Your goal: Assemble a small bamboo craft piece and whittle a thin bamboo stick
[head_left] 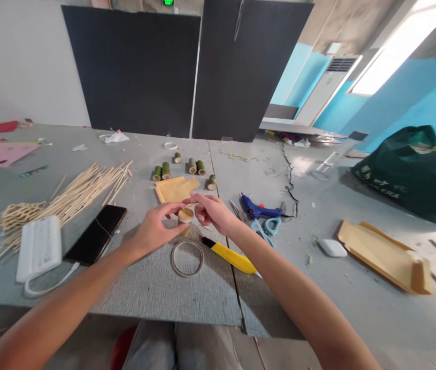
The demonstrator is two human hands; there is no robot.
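Just beyond the ring (172, 258) on the counter (140, 303), the left hand (153, 228) holds a tan-topped round piece (185, 215) between thumb and fingers. The right hand (213, 213) is curled narrow near it; whether it grips anything cannot be told. Right of the ring lies a yellow knife (233, 258); 6 bamboo pieces (166, 170) sit well beyond.

The cup (186, 214) was held behind the ring (187, 274); paper (173, 189) and bamboo (166, 171) were placed farther back on the surface (133, 293). To the left, the phone (92, 236) was set beside the power bank (40, 244), before the sticks (71, 198). To the right, scissors (261, 232) and glue gun (256, 208) were laid behind the knife (235, 258); beyond, the bag (414, 177) was set behind the tray (379, 254).
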